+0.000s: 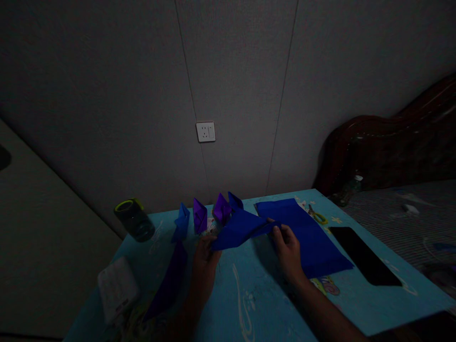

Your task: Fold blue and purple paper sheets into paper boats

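Observation:
A partly folded blue paper sheet (242, 228) is held above the light blue table (256, 304) between both hands. My left hand (205, 256) grips its lower left corner, fingers closed under the paper. My right hand (288, 249) pinches its right edge. Behind the hands several folded paper shapes stand in a row: a blue one (182, 222), a purple one (200, 216), another purple one (221, 209) and a blue one (235, 201). A stack of flat blue sheets (313, 237) lies to the right of my right hand.
A dark jar with a yellow-green rim (134, 219) stands at the table's back left. A purple sheet (167, 282) and a white packet (117, 287) lie at the left. A black phone (365, 255) and green-handled scissors (318, 216) lie at the right. A bed (402, 209) adjoins the table.

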Demonstrator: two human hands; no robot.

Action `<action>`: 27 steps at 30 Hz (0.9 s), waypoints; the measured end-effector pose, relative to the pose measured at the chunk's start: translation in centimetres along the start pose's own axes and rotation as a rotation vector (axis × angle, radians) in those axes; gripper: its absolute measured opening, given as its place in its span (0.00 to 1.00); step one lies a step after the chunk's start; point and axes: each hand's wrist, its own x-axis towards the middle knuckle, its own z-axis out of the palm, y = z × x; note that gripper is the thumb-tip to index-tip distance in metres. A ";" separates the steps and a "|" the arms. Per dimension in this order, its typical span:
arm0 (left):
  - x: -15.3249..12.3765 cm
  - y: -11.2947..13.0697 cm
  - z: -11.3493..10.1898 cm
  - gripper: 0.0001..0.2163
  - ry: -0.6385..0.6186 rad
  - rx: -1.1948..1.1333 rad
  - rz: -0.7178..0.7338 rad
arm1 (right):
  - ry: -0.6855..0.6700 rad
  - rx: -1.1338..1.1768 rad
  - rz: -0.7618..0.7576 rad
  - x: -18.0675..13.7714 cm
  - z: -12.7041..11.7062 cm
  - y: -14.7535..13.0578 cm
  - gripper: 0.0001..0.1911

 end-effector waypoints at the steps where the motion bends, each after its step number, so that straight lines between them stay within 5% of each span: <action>1: 0.1 0.0 0.0 0.14 0.009 0.007 -0.013 | 0.002 0.016 0.007 0.0 0.1 0.0 0.16; 11: -0.8 0.9 0.9 0.13 -0.038 -0.075 -0.119 | 0.044 0.154 0.003 0.2 0.0 0.8 0.13; 21: -0.6 1.2 0.5 0.11 0.040 0.058 -0.009 | -0.026 0.115 -0.042 -0.2 0.1 0.2 0.21; 27: -0.5 1.1 0.0 0.10 0.085 0.211 0.077 | -0.127 0.078 -0.072 -0.2 -0.1 -0.3 0.17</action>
